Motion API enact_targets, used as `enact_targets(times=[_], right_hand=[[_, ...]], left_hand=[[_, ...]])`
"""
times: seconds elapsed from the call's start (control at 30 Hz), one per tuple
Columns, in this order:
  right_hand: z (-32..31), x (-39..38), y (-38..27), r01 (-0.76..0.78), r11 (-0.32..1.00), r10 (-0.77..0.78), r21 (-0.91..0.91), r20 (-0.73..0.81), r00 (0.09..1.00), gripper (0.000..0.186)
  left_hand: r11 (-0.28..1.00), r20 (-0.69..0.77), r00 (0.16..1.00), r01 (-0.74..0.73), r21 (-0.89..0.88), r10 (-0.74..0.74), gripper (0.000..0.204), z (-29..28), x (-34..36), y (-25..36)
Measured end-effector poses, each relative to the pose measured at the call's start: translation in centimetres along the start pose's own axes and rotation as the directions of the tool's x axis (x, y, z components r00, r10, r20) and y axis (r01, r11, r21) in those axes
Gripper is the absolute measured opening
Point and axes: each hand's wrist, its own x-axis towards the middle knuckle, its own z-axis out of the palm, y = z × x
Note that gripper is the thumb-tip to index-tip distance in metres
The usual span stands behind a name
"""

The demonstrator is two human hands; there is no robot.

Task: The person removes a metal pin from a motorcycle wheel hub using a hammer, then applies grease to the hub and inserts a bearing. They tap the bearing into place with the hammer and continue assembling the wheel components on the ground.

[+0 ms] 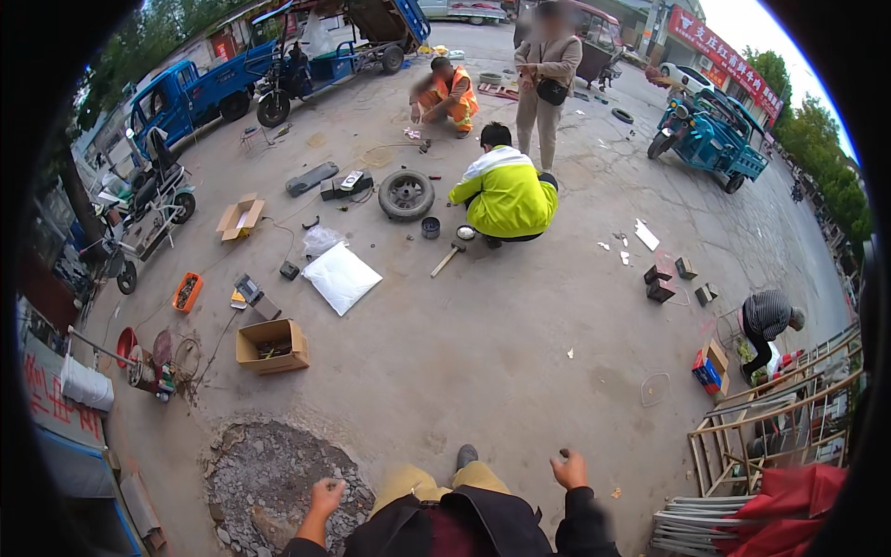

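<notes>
My left hand (325, 498), loosely curled, hangs over a broken patch of rubble (274, 469) in the pavement; nothing shows in it. On the other side my right hand (570, 470) is held out above the concrete with bent fingers. Its fingertips look dark, and whether that is dirt or a small thing I cannot make out. Neither hand touches anything around it. Ahead, a hammer (447, 261) lies on the ground near a wheel with a tire (406, 194). A person in a yellow-green and white jacket (512, 200) crouches there, back to me.
Left of me are an open cardboard box (272, 346), a white sack (341, 278) and an orange crate (187, 291). Metal frames (780, 408) and red cloth (789, 501) crowd the right. Farther off stand another person (548, 74), a squatting person in orange (447, 97) and cargo tricycles (713, 135).
</notes>
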Motion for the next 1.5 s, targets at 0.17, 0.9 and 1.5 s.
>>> enact_targets(times=[0.17,0.9,1.5], right_hand=[[-2.5,22.9,-16.8,0.188,0.977,-0.186,0.104,-0.027,0.982,0.046],[14.9,61.3,-44.5,-0.253,0.964,0.266,-0.082,0.271,0.925,0.043],[19.4,98.3,-95.5,0.088,0.979,-0.126,0.182,0.214,0.969,0.043]], left_hand=[[0.88,0.076,0.946,0.26,0.398,-0.314,0.038,-0.7,-2.6,-6.4],[0.908,-0.249,0.881,-0.418,-0.015,0.402,0.038,-27.2,82.9,55.1],[0.786,0.112,0.786,0.616,-0.053,-0.608,0.032,-24.9,87.2,47.8]])
